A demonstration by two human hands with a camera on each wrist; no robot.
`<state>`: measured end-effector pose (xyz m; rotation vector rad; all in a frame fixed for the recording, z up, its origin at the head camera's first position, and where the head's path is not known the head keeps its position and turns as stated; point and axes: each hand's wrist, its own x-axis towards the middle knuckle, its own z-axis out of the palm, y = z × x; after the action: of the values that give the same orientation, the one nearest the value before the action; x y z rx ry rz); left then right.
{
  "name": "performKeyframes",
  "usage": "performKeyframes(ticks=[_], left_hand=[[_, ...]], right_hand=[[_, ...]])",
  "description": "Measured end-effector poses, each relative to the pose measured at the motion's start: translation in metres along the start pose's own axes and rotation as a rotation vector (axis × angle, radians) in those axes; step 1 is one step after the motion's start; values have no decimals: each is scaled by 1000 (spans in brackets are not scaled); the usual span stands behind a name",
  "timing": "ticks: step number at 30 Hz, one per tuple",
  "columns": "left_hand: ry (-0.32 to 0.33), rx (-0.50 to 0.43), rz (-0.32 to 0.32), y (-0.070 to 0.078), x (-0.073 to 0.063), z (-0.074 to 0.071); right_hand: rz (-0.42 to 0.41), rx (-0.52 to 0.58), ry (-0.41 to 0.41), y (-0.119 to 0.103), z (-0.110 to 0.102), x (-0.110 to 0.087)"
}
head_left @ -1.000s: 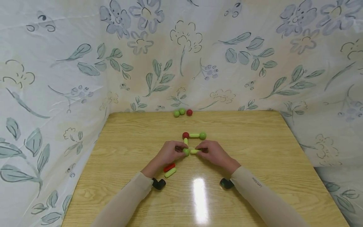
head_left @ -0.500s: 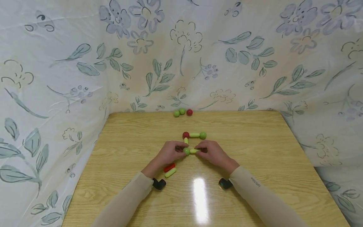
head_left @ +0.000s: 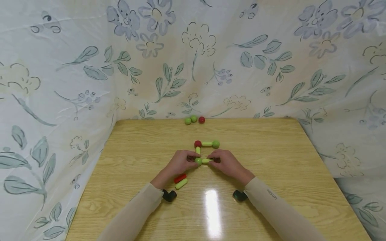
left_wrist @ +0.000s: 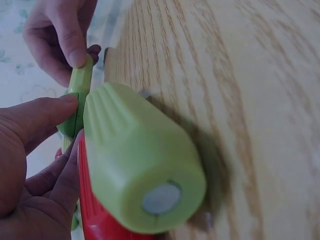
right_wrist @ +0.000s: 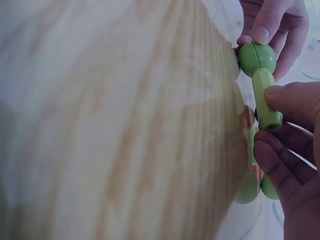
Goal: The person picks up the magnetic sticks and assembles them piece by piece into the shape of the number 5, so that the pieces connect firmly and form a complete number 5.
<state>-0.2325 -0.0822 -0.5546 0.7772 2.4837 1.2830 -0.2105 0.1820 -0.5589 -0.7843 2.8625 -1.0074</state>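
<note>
Near the table's middle, my left hand [head_left: 180, 162] pinches a green ball [head_left: 198, 161] between thumb and fingers. My right hand [head_left: 227, 162] holds a yellow-green rod [right_wrist: 265, 100] by finger and thumb, its end touching that ball in the right wrist view. Another yellow-green rod [head_left: 197, 150] runs from the held ball back to a red ball [head_left: 197, 144]. From there a third rod [head_left: 207, 144] extends right to a second green ball [head_left: 215, 144]. The fingers partly cover the held ball and rod.
A loose red rod [head_left: 180, 178] and a loose yellow-green rod [head_left: 181, 183] lie side by side below my left hand. Two green balls [head_left: 188, 121] and a red ball [head_left: 201, 119] sit at the wooden table's far edge, before a floral cloth [head_left: 199, 67].
A second ago a small gap separated the right hand's rod from the held green ball. The rod has moved left and now meets the ball. The left hand keeps its hold.
</note>
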Motion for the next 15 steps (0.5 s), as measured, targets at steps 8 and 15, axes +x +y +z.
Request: performKeyframes(ticks=[8, 15], left_hand=[[-5, 7, -6, 0, 1, 0], [-1, 14, -17, 0, 1, 1]], right_hand=[[-23, -7, 5, 1, -1, 0], [-20, 39, 5, 3, -1, -1]])
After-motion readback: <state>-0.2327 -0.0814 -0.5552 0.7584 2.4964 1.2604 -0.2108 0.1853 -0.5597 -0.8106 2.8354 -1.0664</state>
